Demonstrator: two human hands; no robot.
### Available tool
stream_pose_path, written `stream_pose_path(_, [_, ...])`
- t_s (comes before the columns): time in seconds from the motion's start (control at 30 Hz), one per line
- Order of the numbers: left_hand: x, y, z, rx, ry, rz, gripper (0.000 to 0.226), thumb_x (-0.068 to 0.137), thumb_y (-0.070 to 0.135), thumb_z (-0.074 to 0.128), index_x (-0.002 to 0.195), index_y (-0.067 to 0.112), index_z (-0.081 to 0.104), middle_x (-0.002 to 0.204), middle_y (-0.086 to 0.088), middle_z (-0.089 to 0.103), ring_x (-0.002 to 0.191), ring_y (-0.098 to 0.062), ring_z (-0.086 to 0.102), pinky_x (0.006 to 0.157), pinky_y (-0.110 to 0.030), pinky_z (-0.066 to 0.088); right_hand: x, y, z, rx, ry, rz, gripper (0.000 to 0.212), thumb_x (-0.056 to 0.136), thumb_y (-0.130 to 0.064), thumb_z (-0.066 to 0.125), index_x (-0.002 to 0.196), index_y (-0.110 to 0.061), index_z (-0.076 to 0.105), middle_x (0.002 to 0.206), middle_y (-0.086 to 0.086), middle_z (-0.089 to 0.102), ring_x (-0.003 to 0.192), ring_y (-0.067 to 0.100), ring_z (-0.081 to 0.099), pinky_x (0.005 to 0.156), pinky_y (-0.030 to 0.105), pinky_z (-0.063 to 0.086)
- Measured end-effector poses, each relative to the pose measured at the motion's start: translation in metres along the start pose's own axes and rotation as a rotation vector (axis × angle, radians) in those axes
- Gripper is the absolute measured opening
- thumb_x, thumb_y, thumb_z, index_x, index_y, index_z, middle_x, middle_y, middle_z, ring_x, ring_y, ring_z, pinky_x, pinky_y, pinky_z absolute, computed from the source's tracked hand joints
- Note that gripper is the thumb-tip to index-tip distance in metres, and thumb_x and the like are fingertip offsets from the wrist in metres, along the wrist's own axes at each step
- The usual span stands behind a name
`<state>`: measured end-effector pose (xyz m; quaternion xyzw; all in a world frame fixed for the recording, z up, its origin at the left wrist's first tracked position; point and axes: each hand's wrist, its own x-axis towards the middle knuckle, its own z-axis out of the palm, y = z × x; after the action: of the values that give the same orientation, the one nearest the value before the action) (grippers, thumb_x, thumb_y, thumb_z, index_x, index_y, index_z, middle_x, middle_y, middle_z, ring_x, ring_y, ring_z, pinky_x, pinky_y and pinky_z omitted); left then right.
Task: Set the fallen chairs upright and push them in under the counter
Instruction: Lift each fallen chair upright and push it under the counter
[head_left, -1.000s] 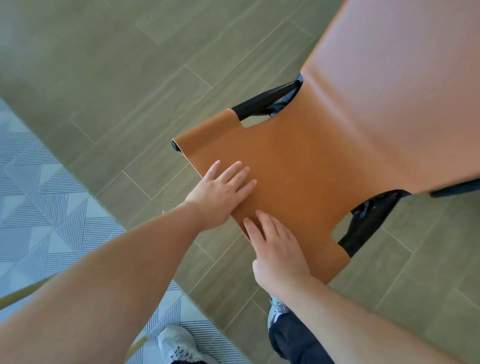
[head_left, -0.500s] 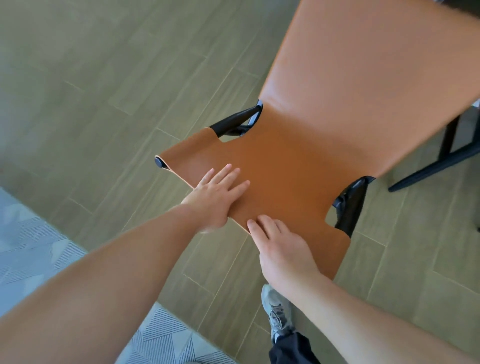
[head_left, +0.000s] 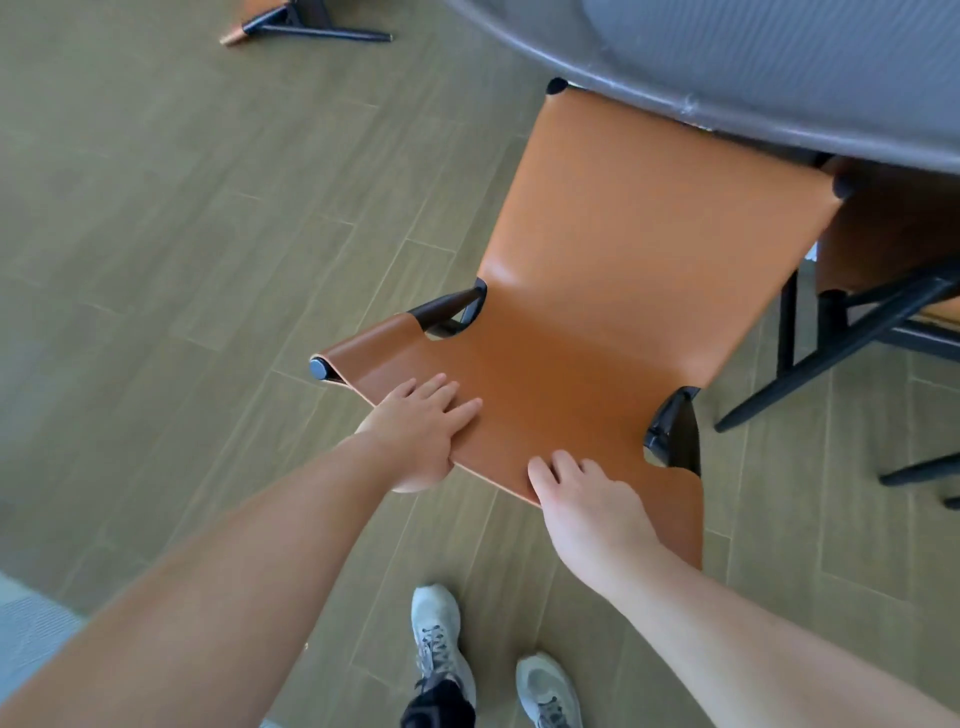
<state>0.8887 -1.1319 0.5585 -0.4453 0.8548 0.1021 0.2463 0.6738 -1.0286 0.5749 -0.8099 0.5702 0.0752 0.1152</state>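
Note:
An orange leather chair (head_left: 613, 270) with a black frame stands upright in front of me. The front of its seat reaches under the rim of the grey counter (head_left: 779, 88). My left hand (head_left: 421, 426) grips the top edge of the backrest, fingers flat on the leather and thumb under the edge. My right hand (head_left: 587, 504) holds the same edge further right, fingers curled over it. At the top left, part of a second chair (head_left: 291, 26) lies on the floor, mostly cut off by the frame.
Another orange chair (head_left: 893, 228) with black legs sits under the counter just right of mine. The floor is olive wood-look planks (head_left: 182, 234). A patterned rug corner (head_left: 26, 634) shows at the lower left. My two white shoes (head_left: 441, 639) stand behind the chair.
The chair has slid forward, away from the rug, and its seat front has reached the counter edge. Both hands have stayed on the top of the backrest.

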Motion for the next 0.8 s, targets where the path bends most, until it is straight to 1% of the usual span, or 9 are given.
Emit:
stream_pose_path(0.07, [0.010, -0.020, -0.016, 0.042, 0.007, 0.034, 0.070, 0.095, 0.041, 0.038, 0.156, 0.033, 0.004, 0.165, -0.006, 0.012, 0.152, -0.024, 0.004, 0.121, -0.044, 0.007, 0.007, 0.010, -0.009, -0.019, 0.036, 0.020, 0.058, 0.045, 0.000, 0.084, 0.101, -0.006, 0.068, 0.074, 0.007, 0.056, 0.048, 0.023, 0.046, 0.036, 0.025, 0.018])
stream_pose_path(0.13, [0.023, -0.037, -0.034, 0.094, 0.019, 0.076, 0.069, 0.096, 0.043, 0.037, 0.156, 0.033, 0.006, 0.165, -0.006, 0.012, 0.152, -0.023, 0.004, 0.121, -0.044, 0.006, 0.014, 0.023, -0.019, -0.034, 0.046, 0.049, 0.055, 0.043, 0.003, 0.082, 0.094, -0.007, 0.066, 0.068, 0.005, 0.052, 0.045, 0.022, 0.042, 0.036, 0.025, 0.016])
stream_pose_path(0.27, [0.055, -0.055, -0.068, 0.119, 0.024, 0.172, 0.069, 0.094, 0.048, 0.037, 0.155, 0.035, 0.008, 0.164, -0.005, 0.015, 0.152, -0.022, 0.008, 0.121, -0.044, 0.008, 0.031, 0.049, -0.041, -0.074, 0.047, 0.106, 0.045, 0.048, 0.003, 0.079, 0.089, -0.007, 0.065, 0.065, 0.004, 0.048, 0.044, 0.021, 0.040, 0.033, 0.026, 0.021])
stream_pose_path(0.37, [0.079, -0.061, -0.089, 0.112, 0.057, 0.238, 0.069, 0.091, 0.050, 0.041, 0.153, 0.035, 0.013, 0.161, -0.003, 0.023, 0.150, -0.023, 0.015, 0.120, -0.043, 0.014, 0.044, 0.067, -0.057, -0.089, 0.067, 0.134, 0.035, 0.055, -0.002, 0.080, 0.086, -0.007, 0.063, 0.062, 0.004, 0.047, 0.043, 0.022, 0.041, 0.032, 0.026, 0.023])
stream_pose_path(0.43, [0.092, -0.062, -0.101, 0.117, 0.077, 0.253, 0.070, 0.091, 0.052, 0.041, 0.153, 0.033, 0.014, 0.161, -0.004, 0.023, 0.150, -0.024, 0.016, 0.120, -0.044, 0.016, 0.052, 0.077, -0.066, -0.106, 0.056, 0.153, 0.028, 0.062, -0.005, 0.078, 0.083, -0.009, 0.060, 0.062, 0.003, 0.046, 0.044, 0.023, 0.042, 0.032, 0.027, 0.027])
stream_pose_path(0.5, [0.103, -0.062, -0.111, 0.128, 0.094, 0.262, 0.071, 0.091, 0.053, 0.040, 0.154, 0.033, 0.013, 0.163, -0.005, 0.020, 0.150, -0.025, 0.016, 0.120, -0.045, 0.016, 0.059, 0.086, -0.073, -0.105, 0.038, 0.182, 0.023, 0.069, -0.008, 0.074, 0.086, -0.010, 0.059, 0.065, 0.003, 0.046, 0.047, 0.023, 0.044, 0.033, 0.029, 0.034])
stream_pose_path(0.6, [0.116, -0.063, -0.122, 0.132, 0.148, 0.267, 0.075, 0.091, 0.056, 0.039, 0.155, 0.032, 0.007, 0.165, -0.005, 0.014, 0.151, -0.025, 0.013, 0.120, -0.046, 0.014, 0.068, 0.099, -0.081, -0.104, 0.039, 0.210, 0.021, 0.081, -0.013, 0.062, 0.101, -0.011, 0.056, 0.076, 0.003, 0.048, 0.057, 0.023, 0.046, 0.037, 0.032, 0.038])
stream_pose_path(0.73, [0.133, -0.064, -0.136, 0.153, 0.242, 0.271, 0.080, 0.089, 0.059, 0.035, 0.154, 0.032, -0.003, 0.166, -0.005, 0.005, 0.152, -0.025, 0.005, 0.121, -0.047, 0.010, 0.078, 0.120, -0.091, -0.119, 0.108, 0.198, 0.030, 0.079, -0.015, 0.062, 0.108, -0.010, 0.055, 0.083, 0.004, 0.047, 0.063, 0.022, 0.042, 0.036, 0.030, 0.032])
stream_pose_path(0.8, [0.142, -0.065, -0.145, 0.162, 0.276, 0.279, 0.081, 0.087, 0.061, 0.031, 0.154, 0.031, -0.006, 0.166, -0.005, 0.003, 0.152, -0.025, 0.003, 0.121, -0.048, 0.009, 0.085, 0.132, -0.096, -0.125, 0.133, 0.177, 0.036, 0.081, -0.019, 0.059, 0.115, -0.009, 0.053, 0.092, 0.006, 0.049, 0.069, 0.022, 0.044, 0.041, 0.032, 0.038])
